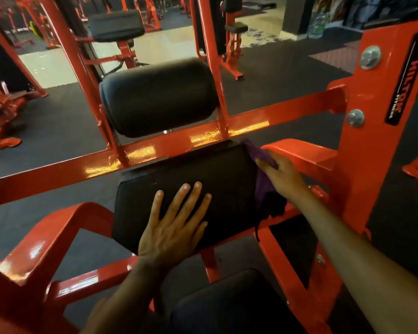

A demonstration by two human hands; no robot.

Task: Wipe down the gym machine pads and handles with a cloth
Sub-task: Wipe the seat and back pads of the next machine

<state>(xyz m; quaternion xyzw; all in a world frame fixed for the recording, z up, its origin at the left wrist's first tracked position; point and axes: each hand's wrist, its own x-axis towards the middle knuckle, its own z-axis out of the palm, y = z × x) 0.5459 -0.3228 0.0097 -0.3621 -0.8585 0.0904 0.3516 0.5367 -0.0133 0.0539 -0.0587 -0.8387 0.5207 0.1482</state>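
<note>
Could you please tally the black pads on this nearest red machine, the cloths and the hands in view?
Black pads: 3 (roller pad, flat pad, seat pad)
Purple cloth: 1
Hands: 2 (left hand, right hand)
Total: 6

Dark rubber floor mats [287, 75] cover the ground. Behind stand other red steel gym machines [232, 42] and a pale tiled floor strip [162, 47].

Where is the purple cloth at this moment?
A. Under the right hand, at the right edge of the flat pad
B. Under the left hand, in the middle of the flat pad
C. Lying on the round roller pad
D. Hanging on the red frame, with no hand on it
A: the right hand presses the purple cloth against the right edge of the flat pad, while the left hand lies bare on the pad.
</note>
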